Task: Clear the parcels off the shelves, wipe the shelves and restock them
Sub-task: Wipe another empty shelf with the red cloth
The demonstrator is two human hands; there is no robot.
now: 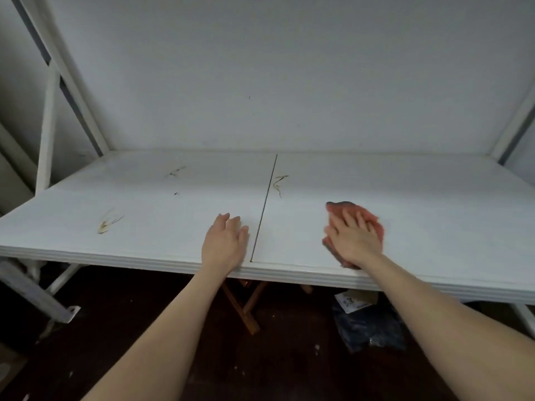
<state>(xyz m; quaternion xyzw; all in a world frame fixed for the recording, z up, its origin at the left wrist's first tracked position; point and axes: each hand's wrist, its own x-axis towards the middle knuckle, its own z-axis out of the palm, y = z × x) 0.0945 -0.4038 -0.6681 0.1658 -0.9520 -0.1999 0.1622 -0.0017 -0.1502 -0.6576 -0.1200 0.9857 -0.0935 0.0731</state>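
— Fingers (348, 219) of the right hand (354, 241) lie straight and slightly spread, pressing the pink cloth (351, 207) flat near the shelf (434, 227) front edge. The left hand (224, 243) rests open, left of it.
— Soft, limp cloth; palm pressure suits it. Any writing?
— White label (351, 301) on the dark parcel (367, 328) below: unreadable. Brown marks (279, 185) sit farther back.

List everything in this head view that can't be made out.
Head view:
- Cloth: mostly under the right hand, motion-blurred; its folds unclear.
- Dark parcel on the floor: the shelf hides its top; label too small to read.
- Wooden crossed legs: tops hidden behind the shelf.
- Yellowish marks: stain or scratch, too faint to tell.
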